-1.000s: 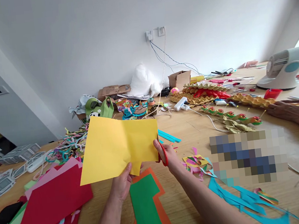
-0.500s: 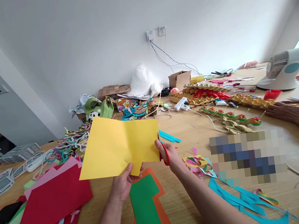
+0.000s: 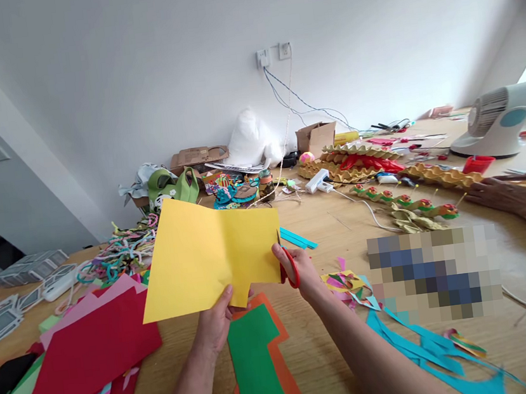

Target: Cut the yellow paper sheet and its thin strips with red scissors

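A yellow sheet of paper (image 3: 194, 263), creased down its middle and notched at its lower edge, is held up over the table. My left hand (image 3: 218, 321) pinches its bottom edge, thumb in front. In my right hand (image 3: 303, 272) is a pair of red-handled scissors (image 3: 293, 269), held at the sheet's right edge; the blades are mostly hidden, so I cannot tell how far they are apart. Below the sheet lies a cut green paper piece (image 3: 257, 364) on top of an orange paper piece (image 3: 287, 373) of similar stepped outline.
Red paper sheets (image 3: 90, 352) are stacked at left, beside a pile of coloured pipe cleaners (image 3: 128, 252). Blue paper strips (image 3: 430, 349) and small scraps (image 3: 345, 286) lie at right. Farther right are a white fan (image 3: 498, 120) and another person's hand (image 3: 497, 197). A power strip (image 3: 317, 181) stands behind.
The yellow sheet has tilted slightly, its lower left corner dropping a little. The scissors' handles have shifted slightly, and a dark blade tip now shows by the right edge.
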A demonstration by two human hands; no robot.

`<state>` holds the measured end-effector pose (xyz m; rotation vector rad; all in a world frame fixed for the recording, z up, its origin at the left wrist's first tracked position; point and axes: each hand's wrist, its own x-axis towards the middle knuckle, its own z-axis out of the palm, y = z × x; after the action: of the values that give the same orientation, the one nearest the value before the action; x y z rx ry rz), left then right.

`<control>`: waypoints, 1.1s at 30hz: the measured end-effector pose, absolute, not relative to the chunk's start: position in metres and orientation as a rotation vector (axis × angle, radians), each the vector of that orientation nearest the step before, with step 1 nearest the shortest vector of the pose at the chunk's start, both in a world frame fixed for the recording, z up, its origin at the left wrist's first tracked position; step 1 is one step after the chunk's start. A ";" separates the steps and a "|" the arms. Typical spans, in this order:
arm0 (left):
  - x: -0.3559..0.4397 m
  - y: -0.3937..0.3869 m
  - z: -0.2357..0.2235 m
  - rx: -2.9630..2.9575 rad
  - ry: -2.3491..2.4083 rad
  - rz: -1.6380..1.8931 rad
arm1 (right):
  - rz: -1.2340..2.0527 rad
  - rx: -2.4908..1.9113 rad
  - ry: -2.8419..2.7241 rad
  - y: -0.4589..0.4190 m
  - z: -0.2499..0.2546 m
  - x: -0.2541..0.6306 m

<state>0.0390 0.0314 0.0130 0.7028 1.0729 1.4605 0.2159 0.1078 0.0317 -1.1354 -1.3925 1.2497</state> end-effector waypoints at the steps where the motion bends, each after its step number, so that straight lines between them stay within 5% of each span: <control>1: 0.040 0.031 0.013 0.702 1.075 1.464 | 1.244 -1.138 -1.393 0.108 0.032 0.216; 33: 0.044 0.027 0.018 0.666 0.980 1.431 | 1.260 -1.051 -1.256 0.104 0.033 0.213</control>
<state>0.0438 0.0268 0.0176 0.6661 0.9801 1.4306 0.2131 0.1038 0.0329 -1.0507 -1.2556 1.2596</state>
